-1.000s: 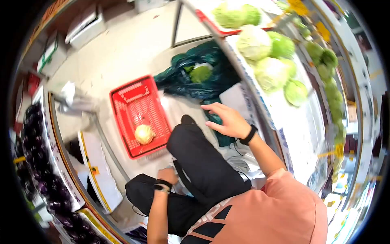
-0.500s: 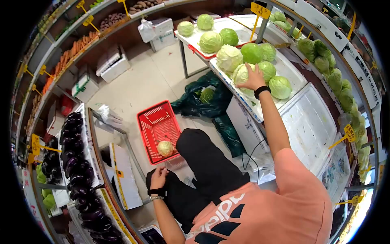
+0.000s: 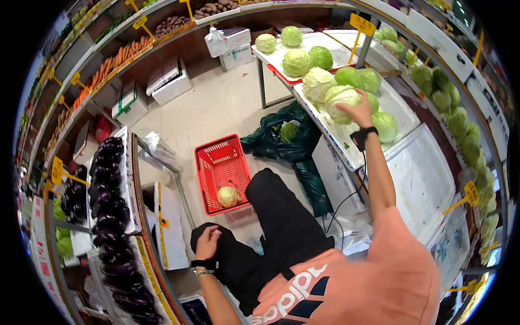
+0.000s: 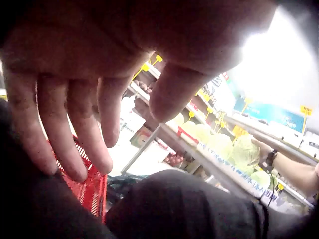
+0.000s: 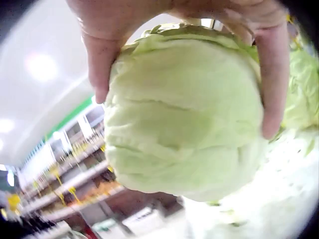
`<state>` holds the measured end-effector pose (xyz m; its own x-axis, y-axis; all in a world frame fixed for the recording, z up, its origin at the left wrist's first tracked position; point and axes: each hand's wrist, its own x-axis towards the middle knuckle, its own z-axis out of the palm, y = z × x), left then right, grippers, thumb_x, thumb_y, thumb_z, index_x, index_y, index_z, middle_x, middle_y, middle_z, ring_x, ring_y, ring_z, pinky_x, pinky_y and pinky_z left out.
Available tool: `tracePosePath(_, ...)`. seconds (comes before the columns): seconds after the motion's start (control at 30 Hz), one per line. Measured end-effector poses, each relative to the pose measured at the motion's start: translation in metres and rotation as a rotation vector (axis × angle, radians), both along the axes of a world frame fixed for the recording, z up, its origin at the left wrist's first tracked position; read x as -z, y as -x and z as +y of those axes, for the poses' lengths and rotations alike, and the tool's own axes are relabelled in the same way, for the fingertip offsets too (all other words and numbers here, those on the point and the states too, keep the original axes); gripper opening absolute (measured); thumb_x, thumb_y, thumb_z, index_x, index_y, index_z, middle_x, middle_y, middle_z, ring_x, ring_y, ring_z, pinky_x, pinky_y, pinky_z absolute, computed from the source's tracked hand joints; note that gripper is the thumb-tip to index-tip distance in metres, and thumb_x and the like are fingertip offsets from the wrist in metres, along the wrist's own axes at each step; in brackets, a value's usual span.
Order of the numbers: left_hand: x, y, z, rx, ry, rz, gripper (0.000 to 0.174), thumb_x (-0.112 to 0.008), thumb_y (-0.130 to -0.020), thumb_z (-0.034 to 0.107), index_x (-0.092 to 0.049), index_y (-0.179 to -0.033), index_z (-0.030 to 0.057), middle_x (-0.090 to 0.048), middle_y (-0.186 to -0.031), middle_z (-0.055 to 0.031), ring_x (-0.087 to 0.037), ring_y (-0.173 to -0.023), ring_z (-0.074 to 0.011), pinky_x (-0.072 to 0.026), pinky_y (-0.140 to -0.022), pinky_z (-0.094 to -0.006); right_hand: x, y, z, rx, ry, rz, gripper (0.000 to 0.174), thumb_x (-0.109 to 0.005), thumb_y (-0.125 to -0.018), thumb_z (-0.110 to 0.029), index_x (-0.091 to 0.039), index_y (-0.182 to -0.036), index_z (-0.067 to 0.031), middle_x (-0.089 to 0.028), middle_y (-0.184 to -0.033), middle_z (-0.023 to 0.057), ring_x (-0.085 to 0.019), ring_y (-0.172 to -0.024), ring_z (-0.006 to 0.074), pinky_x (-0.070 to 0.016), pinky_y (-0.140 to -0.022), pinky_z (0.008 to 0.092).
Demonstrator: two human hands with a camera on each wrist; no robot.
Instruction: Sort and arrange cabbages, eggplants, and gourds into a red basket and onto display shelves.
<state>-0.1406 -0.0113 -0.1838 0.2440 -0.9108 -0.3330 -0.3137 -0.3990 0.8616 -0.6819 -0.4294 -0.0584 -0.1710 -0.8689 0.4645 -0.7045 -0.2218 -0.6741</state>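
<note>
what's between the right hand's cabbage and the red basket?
Head view, from held cabbage to basket: white tray edge, then dark green plastic bag on the floor, another cabbage showing in it.

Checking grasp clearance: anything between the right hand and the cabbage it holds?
Nothing visible: the right hand has its fingers directly against the cabbage. Other cabbages sit close by on the white tray, beside the grasp, not inside it.
</note>
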Motion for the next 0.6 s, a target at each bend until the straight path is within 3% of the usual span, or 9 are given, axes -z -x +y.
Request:
tracePosePath(0.07,-0.013,0.001,-0.008,0.01,0.067,0.008,0.031,-0.056,-0.102,0.018,-0.059,-0.126,-0.0017,-0.07,-0.104,-0.009,-0.064,-0.094,-0.0146,-0.0512,-0.086,-0.0278,-0.044,-0.022,0.043,-0.379,-0.234,-0.639,0.075,-0.079,-0.082,-0.043,-0.046,-0.139,-0.0087,-0.056,-0.134,0.0227,-0.054,-0.127,0.0338,-0.045,-0.108,0.0457)
tracePosePath(0.13,-0.037,0.008,-0.025,0.029,0.078,0.045,0.032,-0.055,-0.103,0.018,-0.058,-0.128,-0.002,-0.069,-0.107,-0.0093,-0.064,-0.098,-0.0152,-0.0507,-0.089,-0.0282,-0.025,-0.013,0.031,-0.659,-0.422,-1.017,0.071,-0.063,-0.096,-0.046,-0.037,-0.149,-0.0068,-0.05,-0.146,0.0153,-0.052,-0.132,0.0309,-0.0431,-0.111,0.0471)
tracePosePath(0.17,-0.051,0.012,-0.037,0.041,0.081,0.055,0.033,-0.055,-0.103,0.018,-0.057,-0.129,-0.0024,-0.069,-0.108,-0.0091,-0.064,-0.102,-0.0153,-0.0503,-0.091,-0.0286,-0.017,-0.031,0.033,-0.827,-0.424,-1.139,0.08,-0.049,-0.097,-0.062,-0.032,-0.154,-0.0075,-0.044,-0.153,0.0136,-0.047,-0.137,0.0314,-0.0416,-0.112,0.049)
tracePosePath(0.27,-0.079,0.022,-0.082,0.102,0.244,0.131,0.034,-0.056,-0.103,0.015,-0.055,-0.132,-0.0025,-0.067,-0.115,-0.0097,-0.063,-0.109,-0.0156,-0.0492,-0.096,-0.0298,-0.003,-0.116,0.057,-1.122,-0.626,-1.489,0.092,-0.045,-0.089,-0.078,-0.031,-0.156,-0.0167,-0.043,-0.154,0.0098,-0.043,-0.14,0.0308,-0.0347,-0.116,0.051)
tracePosePath(0.33,-0.109,0.024,-0.11,0.097,0.28,0.262,0.032,-0.057,-0.103,0.018,-0.058,-0.129,-0.0015,-0.067,-0.118,-0.0088,-0.062,-0.108,-0.0146,-0.0493,-0.094,-0.029,0.003,-0.181,0.074,-1.062,-0.603,-1.322,0.094,-0.054,-0.088,-0.074,-0.03,-0.155,-0.0131,-0.042,-0.155,0.01,-0.044,-0.139,0.0289,-0.0368,-0.115,0.0476)
tracePosePath(0.4,-0.113,-0.001,-0.133,0.085,0.265,0.009,0.032,-0.061,-0.101,0.021,-0.06,-0.126,0.0013,-0.07,-0.109,-0.0101,-0.065,-0.1,-0.0149,-0.0511,-0.088,-0.0301,0.011,-0.243,0.07,-1.178,-0.634,-1.11,0.086,-0.073,-0.086,-0.053,-0.037,-0.15,-0.0079,-0.05,-0.146,0.0095,-0.05,-0.132,0.025,-0.0425,-0.11,0.0402)
tracePosePath(0.43,-0.102,-0.018,-0.141,0.043,0.308,-0.077,0.032,-0.061,-0.101,0.023,-0.061,-0.125,0.0023,-0.071,-0.103,-0.012,-0.066,-0.095,-0.0166,-0.0518,-0.083,-0.0315,0.006,-0.279,0.07,-1.086,-0.526,-0.924,0.086,-0.083,-0.08,-0.038,-0.039,-0.147,-0.0054,-0.054,-0.138,0.0102,-0.053,-0.128,0.0229,-0.044,-0.107,0.036)
tracePosePath(0.53,-0.066,-0.083,-0.151,-0.129,0.168,-0.464,0.035,-0.062,-0.095,0.03,-0.063,-0.118,0.0028,-0.072,-0.1,-0.0173,-0.069,-0.096,-0.033,-0.0537,-0.081,-0.042,0.03,-0.379,0.057,-0.895,-0.286,-0.184,0.099,-0.093,-0.063,-0.041,-0.045,-0.141,-0.0013,-0.054,-0.133,0.0164,-0.055,-0.123,0.0279,-0.0454,-0.104,0.0406)
tracePosePath(0.6,-0.033,-0.126,-0.157,-0.238,0.071,-0.506,0.035,-0.061,-0.095,0.031,-0.064,-0.117,0.0035,-0.073,-0.1,-0.0154,-0.068,-0.095,-0.0334,-0.0532,-0.082,-0.0434,0.063,-0.437,0.04,-0.94,-0.015,0.201,0.103,-0.094,-0.055,-0.041,-0.047,-0.139,-0.0032,-0.051,-0.131,0.0212,-0.054,-0.121,0.0365,-0.0468,-0.103,0.0452)
